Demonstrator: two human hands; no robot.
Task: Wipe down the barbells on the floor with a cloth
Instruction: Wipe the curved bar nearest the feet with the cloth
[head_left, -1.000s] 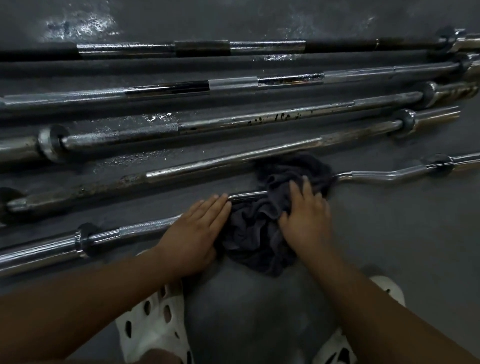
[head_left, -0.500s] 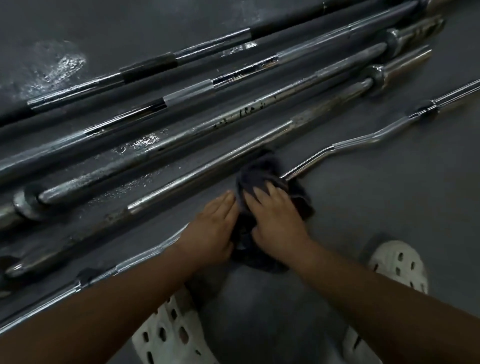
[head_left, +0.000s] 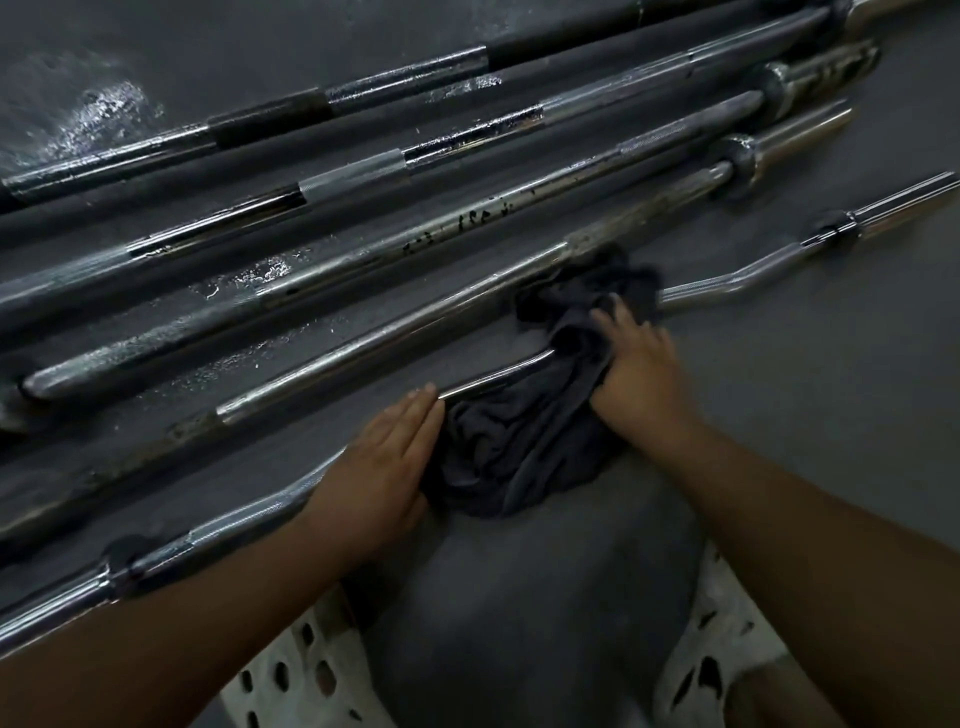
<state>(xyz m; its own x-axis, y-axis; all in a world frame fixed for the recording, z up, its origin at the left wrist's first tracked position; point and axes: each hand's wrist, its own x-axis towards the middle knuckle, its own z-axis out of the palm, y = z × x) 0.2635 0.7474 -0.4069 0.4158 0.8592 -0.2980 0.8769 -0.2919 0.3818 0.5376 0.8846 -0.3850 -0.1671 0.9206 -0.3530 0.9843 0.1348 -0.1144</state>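
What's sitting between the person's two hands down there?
A bunched dark cloth, draped over the curved barbell; the left hand rests beside it, the right hand presses on it. Head view.

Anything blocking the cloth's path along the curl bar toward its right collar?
Nothing visible. From the cloth under the right hand, the curl bar runs bare along the floor to its collar.

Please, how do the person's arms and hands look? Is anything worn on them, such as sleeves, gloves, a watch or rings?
The left forearm and right forearm are bare; no sleeve enters the picture. The left hand and the right hand wear no gloves. No watch, bracelet or ring shows, though the right hand is slightly blurred.
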